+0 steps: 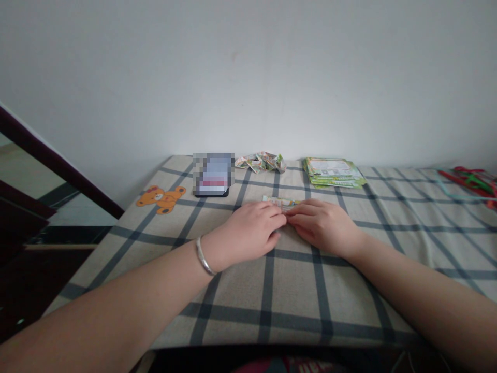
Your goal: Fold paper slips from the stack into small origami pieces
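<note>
A small piece of printed paper (281,201) lies flat on the checked tablecloth, its far edge showing beyond my fingers. My left hand (254,228), with a silver bangle at the wrist, presses on the paper's left part, fingers bent and close together. From the other side my right hand (324,225) pinches at the paper, its fingertips meeting those of the left. Most of the near part of the paper is hidden under both hands.
Folded printed paper pieces (261,162) lie by the wall. To their left is a phone (213,178), its screen blurred, near a bear-shaped cutout (161,199). A stack of printed sheets (332,172) sits at back right. Red and green items (471,181) are at far right.
</note>
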The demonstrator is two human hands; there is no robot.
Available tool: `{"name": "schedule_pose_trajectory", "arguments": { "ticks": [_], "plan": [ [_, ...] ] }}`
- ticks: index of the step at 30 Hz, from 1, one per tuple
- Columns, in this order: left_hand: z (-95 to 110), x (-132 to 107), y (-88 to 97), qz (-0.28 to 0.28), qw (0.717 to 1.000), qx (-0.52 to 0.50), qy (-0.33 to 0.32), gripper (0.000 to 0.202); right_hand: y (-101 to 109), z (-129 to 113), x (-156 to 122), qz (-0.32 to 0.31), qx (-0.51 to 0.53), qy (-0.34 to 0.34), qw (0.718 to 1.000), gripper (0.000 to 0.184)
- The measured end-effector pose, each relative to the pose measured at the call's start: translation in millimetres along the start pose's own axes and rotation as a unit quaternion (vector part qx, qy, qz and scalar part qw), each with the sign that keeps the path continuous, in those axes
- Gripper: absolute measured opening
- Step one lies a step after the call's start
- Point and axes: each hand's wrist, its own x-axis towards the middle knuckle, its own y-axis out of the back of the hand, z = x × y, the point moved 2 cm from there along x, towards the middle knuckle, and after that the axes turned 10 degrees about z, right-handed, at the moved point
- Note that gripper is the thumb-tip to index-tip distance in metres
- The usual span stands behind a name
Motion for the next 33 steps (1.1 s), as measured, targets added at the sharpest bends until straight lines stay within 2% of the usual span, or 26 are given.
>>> {"name": "schedule_pose_trajectory", "arguments": {
  "ticks": [12,26,33],
  "plan": [
    [-1.5,0.4,-2.4,0.015,1.000,-0.017,-0.002,0.014,2.4,1.0,1.4,-0.009,-0.047,-0.027,0.999,0.021],
    [-0.6,2.7,-0.2,0.003,1.000,-0.023,-0.013,0.017,6.6,4.0,2.4,-0.022,-0.117,-0.082,0.989,0.017],
    [-1.7,1.6,-0.6,0.013,0.999,-0.043,-0.012,0.018,7.3,10.8,-0.2,-0.022,-0.117,-0.098,0.988,0.017]
  ]
}}
